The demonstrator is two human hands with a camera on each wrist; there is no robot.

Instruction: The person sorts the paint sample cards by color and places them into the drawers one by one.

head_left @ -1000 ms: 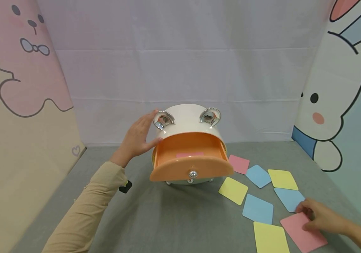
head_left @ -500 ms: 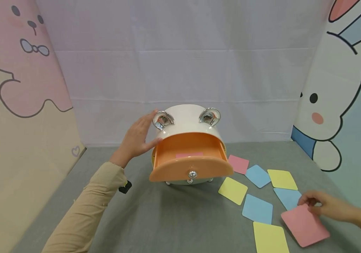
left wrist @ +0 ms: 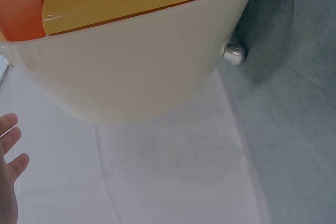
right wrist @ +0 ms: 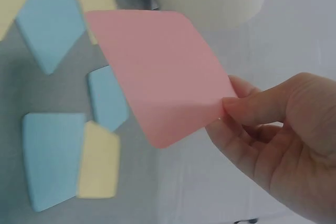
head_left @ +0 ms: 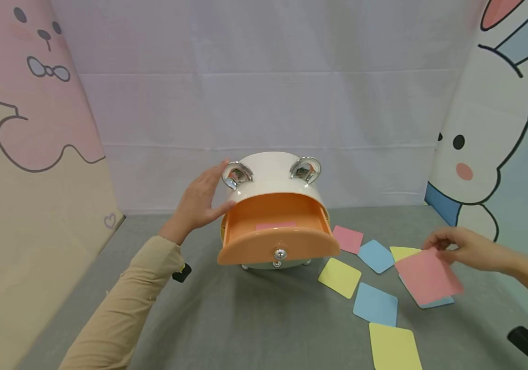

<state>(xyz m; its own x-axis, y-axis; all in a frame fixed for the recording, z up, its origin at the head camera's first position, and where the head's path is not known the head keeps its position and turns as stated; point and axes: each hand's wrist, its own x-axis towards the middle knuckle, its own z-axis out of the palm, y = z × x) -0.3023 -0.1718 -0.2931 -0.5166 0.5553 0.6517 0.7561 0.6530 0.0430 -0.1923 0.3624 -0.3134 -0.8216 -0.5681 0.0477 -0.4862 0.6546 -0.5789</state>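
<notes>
My right hand (head_left: 469, 250) pinches a pink square card (head_left: 428, 277) by one corner between thumb and fingers, raised above the table. In the right wrist view the card (right wrist: 157, 74) tilts out from the fingertips. My left hand (head_left: 201, 198) rests against the left side of a white rounded drawer box (head_left: 273, 172) with silver ear-like handles, its fingers extended and thumb at the front rim. The box's orange drawer (head_left: 278, 246) is pulled out, and a strip of pink shows inside it. The left wrist view catches the box's white side (left wrist: 131, 72) and a few fingertips.
Several cards lie on the grey table (head_left: 245, 329) right of the box: a pink card (head_left: 348, 240), blue cards (head_left: 376, 305) and yellow cards (head_left: 340, 278). One blue card is partly covered by the raised one. A pale cloth (head_left: 268, 103) hangs behind.
My right hand has lifted the pink card off the table and carried it up and slightly left, over the blue and yellow cards. The left hand stays on the box.
</notes>
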